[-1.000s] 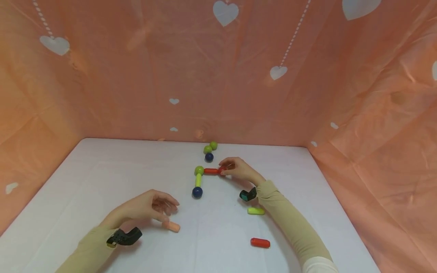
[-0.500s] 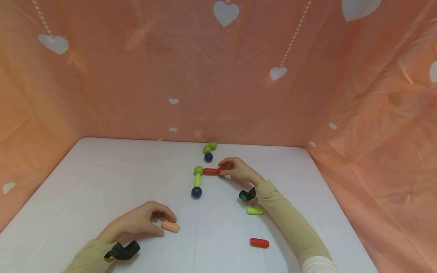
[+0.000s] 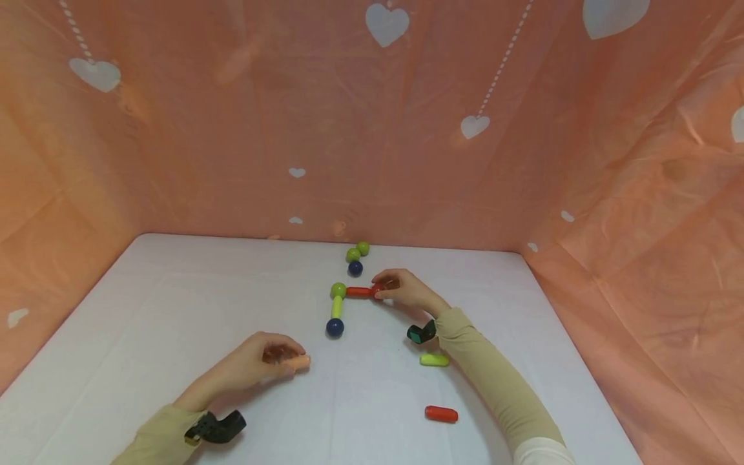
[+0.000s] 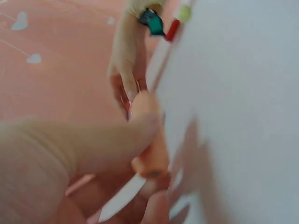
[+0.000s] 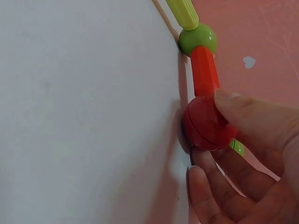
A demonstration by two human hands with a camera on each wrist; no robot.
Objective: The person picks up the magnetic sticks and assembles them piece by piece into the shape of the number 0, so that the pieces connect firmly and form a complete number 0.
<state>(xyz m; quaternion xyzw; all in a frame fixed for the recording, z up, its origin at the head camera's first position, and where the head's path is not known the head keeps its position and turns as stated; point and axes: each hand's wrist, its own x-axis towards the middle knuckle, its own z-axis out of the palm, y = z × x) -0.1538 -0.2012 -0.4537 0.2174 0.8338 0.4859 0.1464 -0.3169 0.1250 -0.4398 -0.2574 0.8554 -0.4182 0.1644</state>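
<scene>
My left hand pinches an orange rod between thumb and fingers, close above the table. In the left wrist view the thumb lies across the rod and a dark spot shows on its near end. Farther back, my right hand grips a red ball with thumb and fingertips. That ball joins a red rod, which runs left to a green ball. From the green ball a yellow-green rod comes toward me and ends in a dark blue ball. Together they form an L lying on the table.
Behind the L sit two loose green balls and a dark blue ball. Near the right forearm lie a yellow-green rod and a red rod. Orange cloth with hearts surrounds the white table.
My left hand came down to the orange rod, took hold of it and moved it up and slightly right. The right hand and the L have stayed put.
</scene>
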